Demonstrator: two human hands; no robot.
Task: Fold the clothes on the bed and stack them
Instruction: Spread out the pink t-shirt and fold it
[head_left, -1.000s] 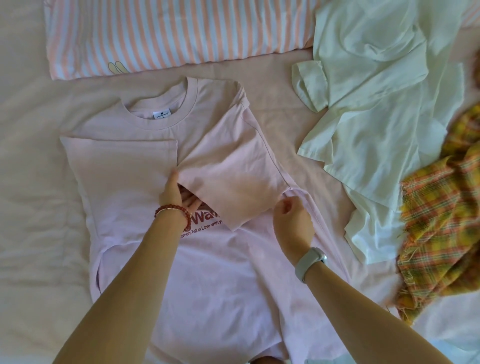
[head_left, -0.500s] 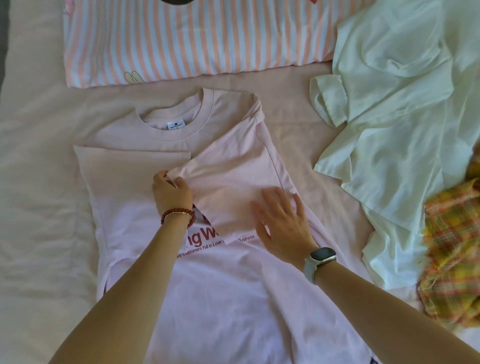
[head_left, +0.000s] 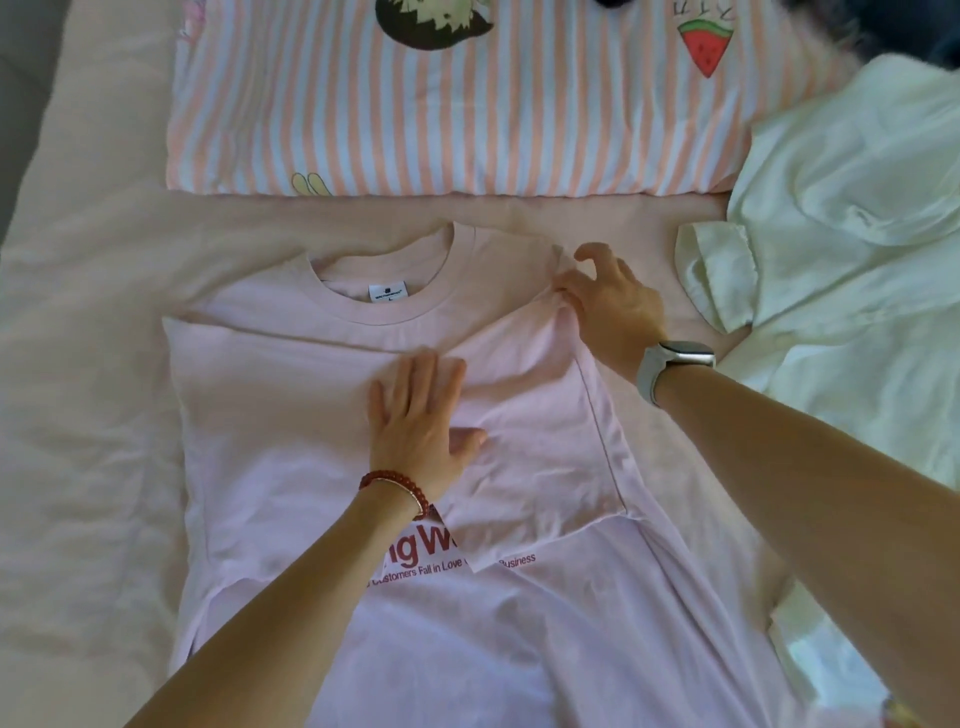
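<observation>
A pale pink T-shirt (head_left: 291, 467) with red lettering lies face up on the bed, collar toward the pillow, both sleeves folded inward over the chest. My left hand (head_left: 421, 415), with a red bead bracelet, presses flat on the folded sleeves at the chest, fingers spread. My right hand (head_left: 608, 301), with a watch on the wrist, rests at the shirt's right shoulder fold, fingertips pinching the fabric there. A crumpled pale green-white shirt (head_left: 852, 249) lies at the right.
A pink-and-white striped pillow (head_left: 467, 114) with cartoon prints lies beyond the shirt's collar. The pink bedsheet (head_left: 88, 415) spreads wrinkled on the left. A dark object shows at the top right corner.
My left hand let go of the sleeve edge and now lies flat on it. My right hand moved up from the sleeve to the shoulder fold. The plaid cloth has left the view.
</observation>
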